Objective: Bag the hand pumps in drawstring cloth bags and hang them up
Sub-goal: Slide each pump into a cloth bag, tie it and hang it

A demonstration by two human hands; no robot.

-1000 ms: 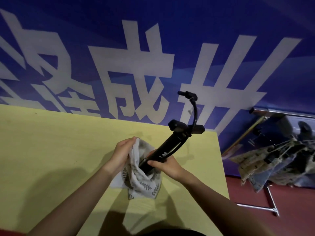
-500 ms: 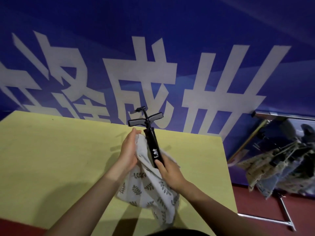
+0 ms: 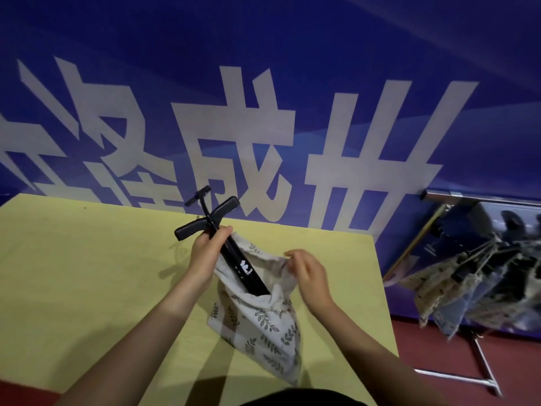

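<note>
The left hand (image 3: 206, 253) has taken over the pump (image 3: 234, 253), now deeper in the bag (image 3: 263, 323), as the right hand (image 3: 307, 273) let go.

Before me, a pale yellow tabletop (image 3: 87, 273) fills the lower left of the frame; a blue banner with large white characters (image 3: 263, 112) spans the top; dark red floor (image 3: 439, 347) shows lower right.
</note>
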